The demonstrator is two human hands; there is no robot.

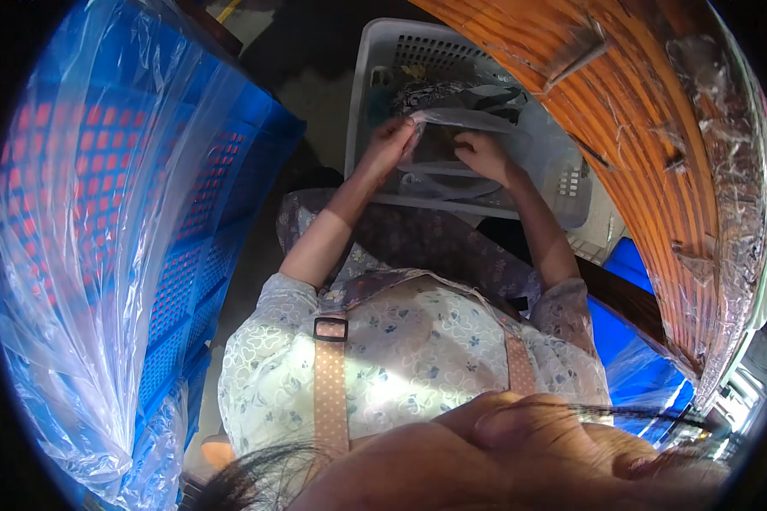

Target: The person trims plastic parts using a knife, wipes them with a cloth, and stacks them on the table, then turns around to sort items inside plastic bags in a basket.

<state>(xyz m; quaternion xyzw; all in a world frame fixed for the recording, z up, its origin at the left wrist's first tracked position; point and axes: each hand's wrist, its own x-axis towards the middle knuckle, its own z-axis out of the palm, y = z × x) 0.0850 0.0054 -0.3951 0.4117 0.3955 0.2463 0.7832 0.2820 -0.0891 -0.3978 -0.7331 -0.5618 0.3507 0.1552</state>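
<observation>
A clear plastic bag (464, 117) is spread above a white plastic crate (585, 204) in front of me. My left hand (392, 143) is closed on the bag's edge, its fingers pinched together. My right hand (484, 158) is at the bag's right part, with curled fingers; what they hold, if anything, is too small to make out. Behind the bag, dark and silvery crumpled material (439, 92) lies in the crate. More clear plastic (452, 186) sags along the crate's near side, below my hands.
Tall blue perforated crates (192, 272) stand close on my left, draped in clear plastic film (102, 341). An orange-brown slatted wooden surface (631, 111) curves along my right, with torn film on its edge. A blue container (626, 336) stands below it.
</observation>
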